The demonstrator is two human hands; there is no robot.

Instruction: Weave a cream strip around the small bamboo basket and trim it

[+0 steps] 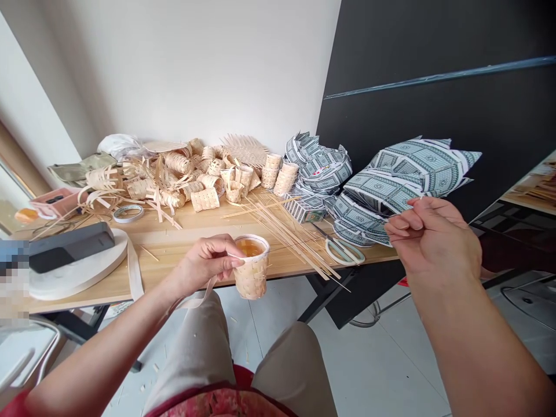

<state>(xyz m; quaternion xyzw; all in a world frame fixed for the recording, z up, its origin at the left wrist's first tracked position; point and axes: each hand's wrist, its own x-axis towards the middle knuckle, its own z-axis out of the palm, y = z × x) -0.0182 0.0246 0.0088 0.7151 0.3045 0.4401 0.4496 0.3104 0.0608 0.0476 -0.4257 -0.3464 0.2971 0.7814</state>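
A small woven wood-strip basket (pixel 252 277) hangs in front of the table edge, above my lap. My left hand (pixel 212 258) pinches its rim between thumb and fingers. A pale binding runs round that rim, and a white ribbon (pixel 197 301) trails below the hand. Out to the right, my right hand (pixel 428 229) is raised with thumb and forefinger pressed together; whatever they hold is too fine to make out. Behind that hand lie folded card-paper shapes (pixel 386 179) with a grey-green pattern. Scissors (pixel 345 252) with pale handles rest at the table edge.
On the wooden table (pixel 174 249) are several woven baskets (pixel 204 200) in a heap, stacked baskets (pixel 285 178), loose thin strips (pixel 291 237), a tape roll (pixel 128 214) and a large white ribbon roll (pixel 82 278) under a dark grey case (pixel 72 246). A black panel (pixel 434 110) stands at right.
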